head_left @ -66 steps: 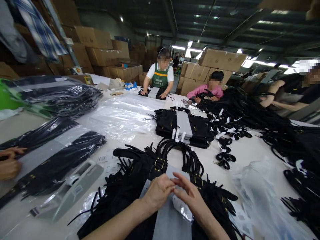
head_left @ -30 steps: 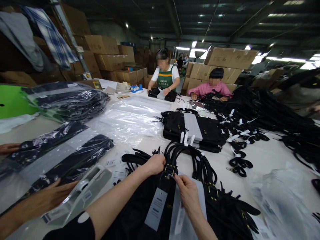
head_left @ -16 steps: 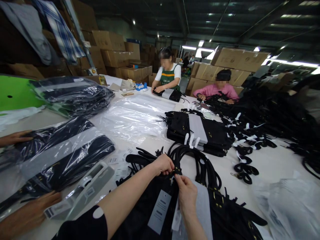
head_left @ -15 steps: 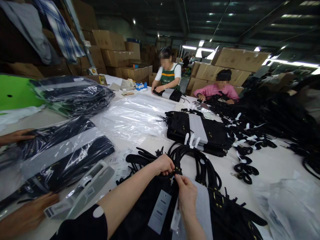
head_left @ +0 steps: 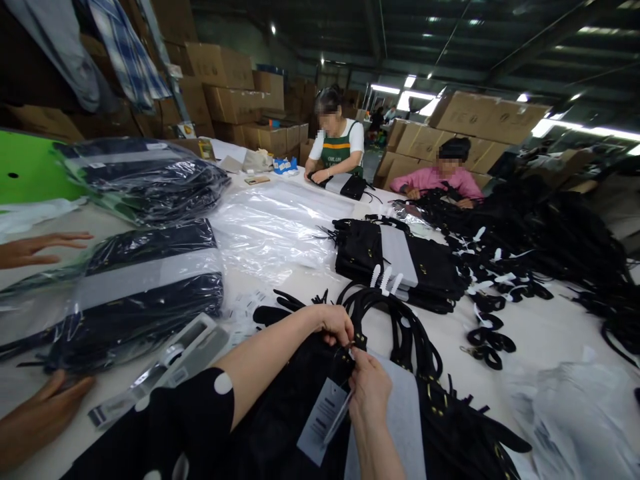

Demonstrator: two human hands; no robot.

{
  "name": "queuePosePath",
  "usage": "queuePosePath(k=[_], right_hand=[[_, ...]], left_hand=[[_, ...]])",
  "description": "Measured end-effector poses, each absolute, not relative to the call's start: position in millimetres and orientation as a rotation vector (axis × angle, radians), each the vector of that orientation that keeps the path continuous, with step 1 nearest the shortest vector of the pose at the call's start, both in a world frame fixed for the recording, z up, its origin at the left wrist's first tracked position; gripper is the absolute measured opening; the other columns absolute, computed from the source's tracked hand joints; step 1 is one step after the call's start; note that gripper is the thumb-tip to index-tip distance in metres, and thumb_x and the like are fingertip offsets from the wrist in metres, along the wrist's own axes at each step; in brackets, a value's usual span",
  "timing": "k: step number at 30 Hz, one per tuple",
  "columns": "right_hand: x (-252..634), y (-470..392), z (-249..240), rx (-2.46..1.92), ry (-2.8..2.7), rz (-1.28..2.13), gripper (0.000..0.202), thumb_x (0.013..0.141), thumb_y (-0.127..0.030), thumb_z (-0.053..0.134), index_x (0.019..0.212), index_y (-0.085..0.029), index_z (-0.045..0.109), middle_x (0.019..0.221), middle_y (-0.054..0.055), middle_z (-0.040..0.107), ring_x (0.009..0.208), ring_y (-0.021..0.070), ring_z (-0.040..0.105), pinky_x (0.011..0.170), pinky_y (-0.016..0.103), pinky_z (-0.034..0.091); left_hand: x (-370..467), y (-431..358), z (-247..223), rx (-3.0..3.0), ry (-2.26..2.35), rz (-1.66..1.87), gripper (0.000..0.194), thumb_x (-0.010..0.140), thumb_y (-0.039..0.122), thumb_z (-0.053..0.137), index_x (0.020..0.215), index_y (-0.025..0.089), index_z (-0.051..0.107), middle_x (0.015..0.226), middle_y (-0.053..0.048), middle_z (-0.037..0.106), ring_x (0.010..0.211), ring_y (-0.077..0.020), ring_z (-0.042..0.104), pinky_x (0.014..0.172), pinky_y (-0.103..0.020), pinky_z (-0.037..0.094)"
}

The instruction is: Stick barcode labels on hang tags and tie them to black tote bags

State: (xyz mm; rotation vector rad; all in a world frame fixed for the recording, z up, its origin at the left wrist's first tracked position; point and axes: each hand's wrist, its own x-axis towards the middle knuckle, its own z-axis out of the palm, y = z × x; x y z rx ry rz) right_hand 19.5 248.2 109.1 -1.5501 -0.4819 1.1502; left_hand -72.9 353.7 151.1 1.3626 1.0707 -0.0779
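Observation:
A black handbag (head_left: 280, 400) lies in front of me, with grey sheet (head_left: 405, 393) beside it and black looped handles (head_left: 373, 303) above. My left hand (head_left: 337, 325) is closed in a pinch at the bag's gold-coloured fitting near the handle base. Against those fingertips, my right hand (head_left: 370, 380) pinches the same spot; the small part between them is mostly hidden. A grey hang tag (head_left: 323, 417) dangles below, with a clear strip next to my right hand. Another black bag with gold eyelets (head_left: 440, 400) lies to the right.
A co-worker's hands (head_left: 43, 250) are at a plastic-wrapped bag (head_left: 150, 273) on the left. A tape dispenser (head_left: 175, 360) stands near my left arm. Beyond are clear plastic bags (head_left: 285, 220), stacked black bags (head_left: 435, 267) and two people (head_left: 340, 143). Black straps (head_left: 493, 333) lie right.
My hands remain at the fitting, while the hang tag has turned and a clear strip shows beside it. The co-worker's upper hand has lifted off the wrapped bag, which has shifted.

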Motion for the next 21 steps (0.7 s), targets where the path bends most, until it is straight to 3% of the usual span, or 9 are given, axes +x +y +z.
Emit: queuePosePath(k=[8,15,21], right_hand=[[15.5,250.2,120.4,-1.523,-0.186,1.218,0.029,0.044,-0.034,0.068,0.052,-0.019,0.044,0.034,-0.013,0.028,0.031,0.0012,0.019,0.034,0.019,0.012],[24.5,245.0,123.3,-1.432,-0.202,1.323,0.026,0.045,-0.031,0.068,0.055,-0.016,0.049,0.036,-0.013,0.029,0.031,0.0001,0.021,0.033,0.016,0.015],[31.2,240.3,124.5,-1.420,-0.253,1.399,0.028,0.046,-0.032,0.071,0.060,-0.014,0.054,0.040,-0.009,0.043,0.033,0.0010,0.031,0.033,0.015,0.020]], left_hand=[[-69.2,347.2,144.1,1.388,1.114,0.013,0.017,0.054,-0.003,0.053,0.047,0.013,0.056,0.033,0.007,0.044,0.030,-0.0054,0.042,0.036,-0.015,0.034],[-70.5,342.4,145.1,1.409,1.101,0.073,0.017,0.054,-0.001,0.050,0.045,0.013,0.051,0.031,0.007,0.041,0.030,-0.0059,0.040,0.036,-0.016,0.032],[-74.9,340.6,145.5,1.377,1.068,0.144,0.014,0.055,0.002,0.049,0.047,0.013,0.050,0.032,0.006,0.043,0.032,-0.0067,0.043,0.036,-0.015,0.032]])
